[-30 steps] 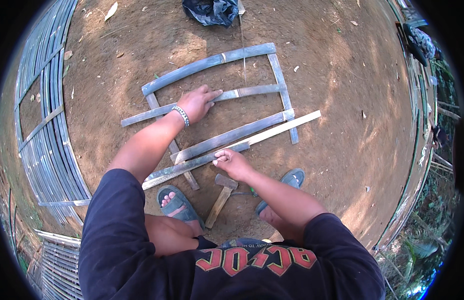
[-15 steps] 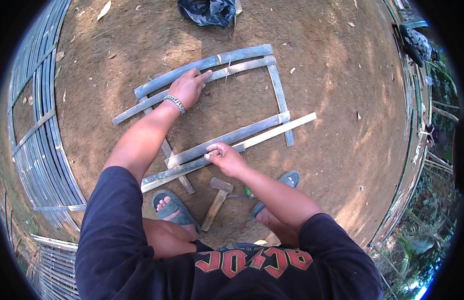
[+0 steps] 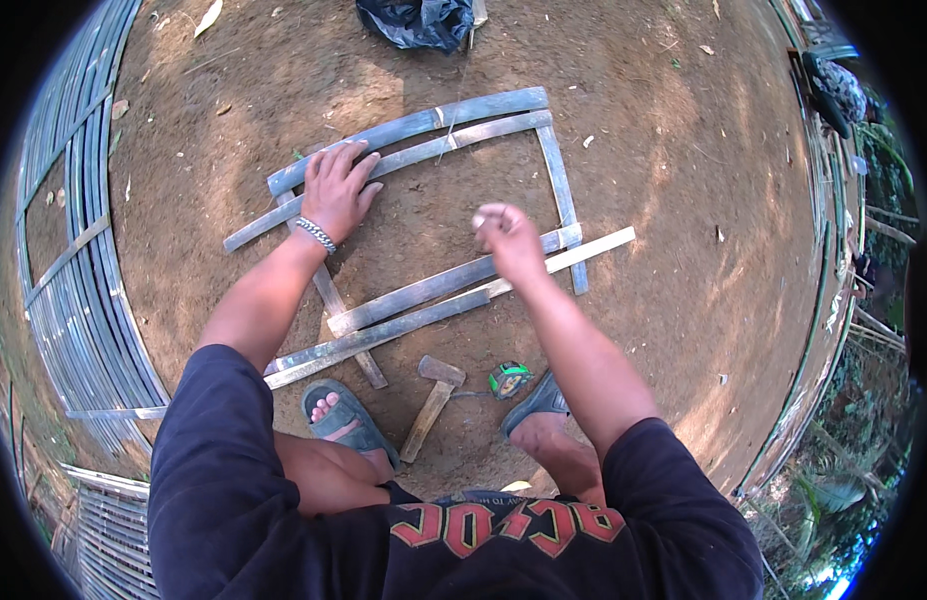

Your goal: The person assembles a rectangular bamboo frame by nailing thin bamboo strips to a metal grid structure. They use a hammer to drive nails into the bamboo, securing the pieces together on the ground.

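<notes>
Left hand (image 3: 333, 197): spread across bamboo slat (image 3: 413, 155), hiding part.
Right hand (image 3: 510, 243): curled; whether pinching anything, cannot tell.
Black plastic bag (image 3: 423, 22): cut off above.

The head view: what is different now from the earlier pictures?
The inner slat moved forward, close to the far bar. The left hand shifted left along it; the right hand moved forward and right. The hammer and far bar stayed in place.

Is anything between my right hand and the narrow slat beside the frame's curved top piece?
Nothing visible blocks the straight way from your right hand to the narrow slat; your left hand lies off to the left.
</notes>
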Tool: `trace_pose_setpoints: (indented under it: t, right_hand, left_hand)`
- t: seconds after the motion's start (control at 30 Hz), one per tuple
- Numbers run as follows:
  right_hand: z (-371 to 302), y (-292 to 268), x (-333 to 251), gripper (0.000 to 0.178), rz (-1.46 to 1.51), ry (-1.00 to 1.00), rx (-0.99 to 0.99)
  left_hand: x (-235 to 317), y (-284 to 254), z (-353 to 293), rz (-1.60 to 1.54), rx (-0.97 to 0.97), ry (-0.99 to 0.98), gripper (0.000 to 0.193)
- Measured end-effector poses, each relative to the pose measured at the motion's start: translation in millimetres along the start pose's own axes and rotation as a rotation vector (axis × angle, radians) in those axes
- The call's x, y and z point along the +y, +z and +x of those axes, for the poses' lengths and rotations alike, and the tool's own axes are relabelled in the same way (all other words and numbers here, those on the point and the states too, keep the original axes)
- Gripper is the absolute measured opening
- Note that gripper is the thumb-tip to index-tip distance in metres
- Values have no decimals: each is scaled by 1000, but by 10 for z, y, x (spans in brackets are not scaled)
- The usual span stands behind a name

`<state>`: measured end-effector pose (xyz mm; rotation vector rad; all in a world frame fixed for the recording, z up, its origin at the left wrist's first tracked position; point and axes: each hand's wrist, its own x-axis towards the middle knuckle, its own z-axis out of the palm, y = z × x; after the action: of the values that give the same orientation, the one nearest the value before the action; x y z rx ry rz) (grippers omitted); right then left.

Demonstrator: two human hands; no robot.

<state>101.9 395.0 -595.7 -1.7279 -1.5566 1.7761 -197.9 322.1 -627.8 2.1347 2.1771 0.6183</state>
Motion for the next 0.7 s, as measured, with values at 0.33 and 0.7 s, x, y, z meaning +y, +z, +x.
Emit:
trace_pose_setpoints:
  t: [0.33,0.7]
  right_hand:
    - [1391,-735,-670,48,-423,-72,603]
    - [1517,-719,-485,42,-366,-75,656]
  left_hand:
    - [-326,-53,-156,-9,13,46,34]
    - [-362,-24,-164,-42,12,55,36]
